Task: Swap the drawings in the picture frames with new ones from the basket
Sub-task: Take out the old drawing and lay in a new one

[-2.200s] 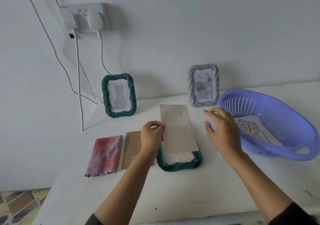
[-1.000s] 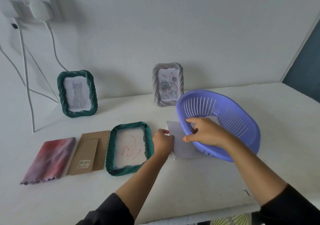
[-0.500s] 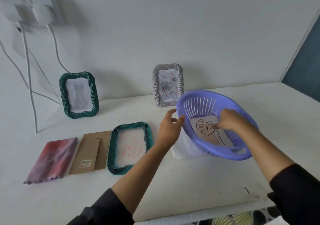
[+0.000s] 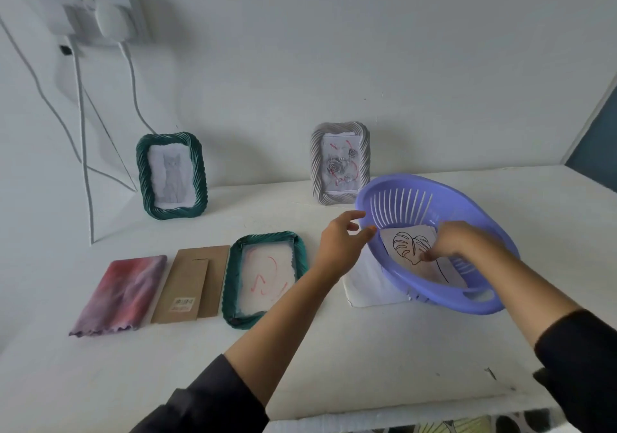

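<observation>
Leaf drawing [image 4: 409,245] lies face up inside purple basket [image 4: 434,299], on its sloped floor at the right of the surface [image 4: 367,349].
- Long axis runs from far-left to near-right. The leaf head sits at the far end and the stem trails toward the near rim.
- Right hand [image 4: 457,242] is in the basket, fingers bent down onto the sheet near the leaf's base. Cannot tell whether they pinch it or only press.
- Left hand [image 4: 340,242] hovers just beside the basket's left rim, fingers apart, holding nothing.

Open green frame [image 4: 230,275] lies flat to the left with a red-scribbled drawing [image 4: 265,272] in it. Cardboard backing [image 4: 193,285] lies beside that.

Risks, as I judge them:
- The sheet is thin. Dragging it up the slotted wall could crease it or catch a corner.
- The basket rests partly on loose white paper [image 4: 367,285] and nothing steadies it, so a pull could slide or tip it.
- A weak hold on the near end may let the sheet slip back.
</observation>
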